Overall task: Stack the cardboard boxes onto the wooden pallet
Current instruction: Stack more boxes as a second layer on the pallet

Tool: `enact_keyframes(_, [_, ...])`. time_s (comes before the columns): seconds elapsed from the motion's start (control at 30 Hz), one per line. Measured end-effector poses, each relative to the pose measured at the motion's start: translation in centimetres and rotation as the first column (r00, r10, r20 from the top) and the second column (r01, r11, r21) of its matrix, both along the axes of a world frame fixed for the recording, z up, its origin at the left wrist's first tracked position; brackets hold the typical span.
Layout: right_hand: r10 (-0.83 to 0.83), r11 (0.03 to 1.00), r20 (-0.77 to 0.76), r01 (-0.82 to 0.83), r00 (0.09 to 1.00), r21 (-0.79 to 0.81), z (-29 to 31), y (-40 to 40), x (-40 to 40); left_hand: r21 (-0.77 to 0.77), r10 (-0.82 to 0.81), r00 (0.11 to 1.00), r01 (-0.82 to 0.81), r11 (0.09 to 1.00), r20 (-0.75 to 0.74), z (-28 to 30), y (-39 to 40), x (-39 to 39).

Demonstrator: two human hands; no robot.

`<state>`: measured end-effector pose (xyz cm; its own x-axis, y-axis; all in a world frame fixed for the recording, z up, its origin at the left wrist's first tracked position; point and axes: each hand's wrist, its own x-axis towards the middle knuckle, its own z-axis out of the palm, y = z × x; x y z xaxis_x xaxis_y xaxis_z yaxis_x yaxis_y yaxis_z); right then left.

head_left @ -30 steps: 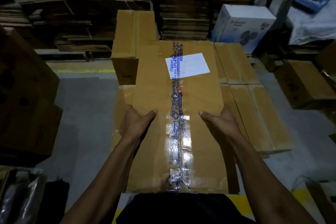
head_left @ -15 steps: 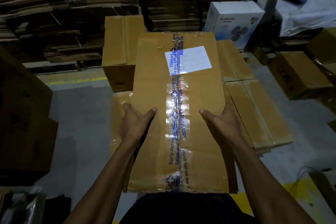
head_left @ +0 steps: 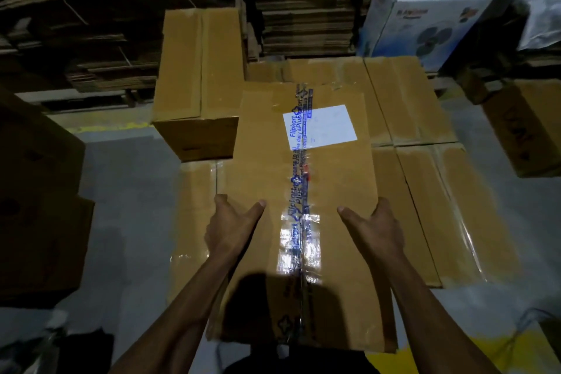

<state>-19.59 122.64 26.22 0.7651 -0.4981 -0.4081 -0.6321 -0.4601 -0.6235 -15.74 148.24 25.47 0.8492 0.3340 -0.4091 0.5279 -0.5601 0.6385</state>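
Over the layer of boxes (head_left: 425, 215) already lying flat, a long taped carton (head_left: 303, 191) with a white label (head_left: 320, 126) is being carried lengthwise away from the person. Both hands are grasping it: the left hand (head_left: 232, 226) is clamping its left edge and the right hand (head_left: 375, 229) its right edge, thumbs lying on top and fingers going down the sides out of view, which is likely keeping the load level. Whether the carton is resting on that layer yet I cannot tell. Left of the carton, a second-tier box (head_left: 197, 82) is standing beyond its far corner, so the carton seems destined for the slot beside it. No pallet is showing under the layer. Around it, grey concrete floor (head_left: 130, 206) is spreading out; behind it, piles of flattened cardboard (head_left: 303, 3) are rising, with a white fan box (head_left: 422, 15) to the right.
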Motion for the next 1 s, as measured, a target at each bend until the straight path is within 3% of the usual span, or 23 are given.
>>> enact_keyframes(0.23, [-0.004, 1.000, -0.055, 0.004, 0.998, 0.006, -4.3, -3.2, 7.7, 0.040, 0.019, 0.997, -0.017, 0.999, -0.070, -4.4, -3.3, 7.1])
enact_keyframes(0.57, [0.003, 0.999, 0.001, -0.003, 1.000, 0.043, -10.5, -5.1, 18.0, 0.017, 0.081, 0.995, -0.080, 0.997, -0.062, -10.7, -5.1, 16.8])
enact_keyframes(0.8, [0.024, 0.996, -0.032, -0.021, 0.999, 0.089, -15.8, -4.6, 20.0, -0.059, 0.052, 0.994, -0.058, 0.997, -0.091, -15.2, -4.1, 18.1])
enact_keyframes(1.0, [0.019, 0.987, 0.013, -0.021, 1.000, 0.159, -16.5, -4.8, 20.2, -0.193, 0.052, 0.997, -0.061, 0.979, -0.051, -16.1, -3.5, 18.2])
